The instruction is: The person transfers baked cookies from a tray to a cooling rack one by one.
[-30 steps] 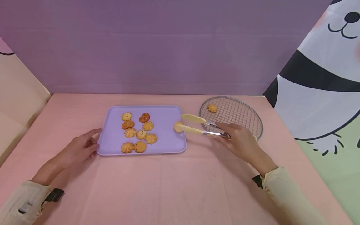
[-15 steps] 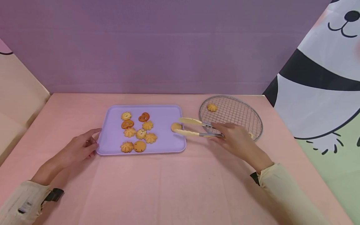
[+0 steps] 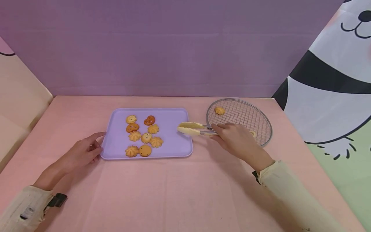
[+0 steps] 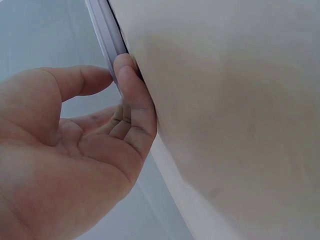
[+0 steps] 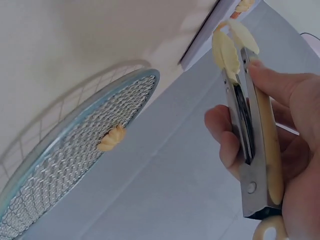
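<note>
My right hand (image 3: 236, 141) grips a pair of tongs (image 3: 192, 129) with pale yellow tips and metal arms. The tips are close together over the right side of the lilac tray (image 3: 171, 148). They cover the spot where a round cookie lay, and I cannot tell whether they pinch it. At the tray's left edge, my left hand (image 3: 81, 154) holds the rim, its thumb (image 4: 90, 80) against one side and curled fingers on the other. Several cookies lie on the tray's left half, among them a flower-shaped cookie (image 3: 156, 142), a pretzel (image 3: 149, 120) and a round dotted cookie (image 3: 145, 150).
Right of the tray lies a round wire rack (image 3: 240, 112), partly behind my right hand. One flower-shaped cookie (image 3: 219, 111) sits at its back left. A pink cloth (image 3: 162, 193) covers the table, and a purple backdrop (image 3: 162, 48) stands behind.
The right hand and tongs have moved slightly left over the tray. The tong tips have drawn together, and the round cookie seen there earlier is now hidden. The left hand has stayed still.
</note>
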`<state>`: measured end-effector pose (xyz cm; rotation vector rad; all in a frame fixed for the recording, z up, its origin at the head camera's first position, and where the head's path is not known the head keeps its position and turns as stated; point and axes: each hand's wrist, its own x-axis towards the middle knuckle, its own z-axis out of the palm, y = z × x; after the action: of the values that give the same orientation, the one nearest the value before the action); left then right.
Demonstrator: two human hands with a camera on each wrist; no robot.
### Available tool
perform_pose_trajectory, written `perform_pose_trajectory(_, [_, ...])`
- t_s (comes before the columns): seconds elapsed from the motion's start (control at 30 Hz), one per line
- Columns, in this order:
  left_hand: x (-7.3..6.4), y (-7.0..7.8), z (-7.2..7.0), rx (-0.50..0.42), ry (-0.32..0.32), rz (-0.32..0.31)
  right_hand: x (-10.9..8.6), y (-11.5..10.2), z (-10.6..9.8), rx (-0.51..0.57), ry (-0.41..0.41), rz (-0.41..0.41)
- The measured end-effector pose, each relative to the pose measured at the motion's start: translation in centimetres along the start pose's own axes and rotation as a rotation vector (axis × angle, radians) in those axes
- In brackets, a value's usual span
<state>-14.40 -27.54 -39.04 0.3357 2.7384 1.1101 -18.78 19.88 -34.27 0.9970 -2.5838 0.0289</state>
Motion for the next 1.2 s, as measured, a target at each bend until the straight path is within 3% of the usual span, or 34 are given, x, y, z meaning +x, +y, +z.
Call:
perform_pose_trajectory(0.27, [0.0, 0.2, 0.0, -0.004, -0.006, 0.005, -0.4, 0.3, -0.3, -0.035, 0.099, 0.006])
perform_pose_trajectory(0.67, [0.0, 0.0, 0.0, -0.021, -0.003, 0.007, -1.6, 1.5, -0.2, 0.059, 0.189, 0.03])
perform_pose_trajectory(1.2, [0.0, -0.1, 0.0, -0.004, -0.008, 0.001, -4.1, 3.7, -1.5, 0.061, 0.226, 0.16])
